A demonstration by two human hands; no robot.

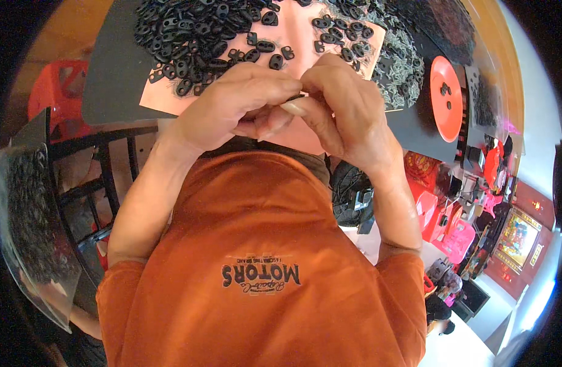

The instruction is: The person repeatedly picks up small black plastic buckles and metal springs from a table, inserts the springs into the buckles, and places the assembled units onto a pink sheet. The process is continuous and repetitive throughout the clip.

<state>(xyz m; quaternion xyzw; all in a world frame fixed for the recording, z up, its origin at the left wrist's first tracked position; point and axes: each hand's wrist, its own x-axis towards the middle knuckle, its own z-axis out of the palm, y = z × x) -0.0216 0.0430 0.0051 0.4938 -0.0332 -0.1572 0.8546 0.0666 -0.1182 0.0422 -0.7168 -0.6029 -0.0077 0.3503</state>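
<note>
My left hand [229, 105] and my right hand [349, 113] meet over the near edge of a pale orange sheet [296, 38], fingers closed and pinching. Between the fingertips shows a sliver of a small black piece [300, 96]; most of it is hidden, so its exact shape cannot be told. Just beyond the left hand lies a large heap of black oval two-hole cord locks [177, 33]. A looser group of similar black cord locks [342, 33] sits past my right hand, with thin small springs among them.
A pile of small grey metal springs [400, 67] spreads at the right of the sheet. Beside it a red plate [446, 101] holds a few black pieces, on the dark tabletop [116, 79]. A red plastic stool [58, 92] stands at left; a transparent bag of black parts [33, 208] is lower left.
</note>
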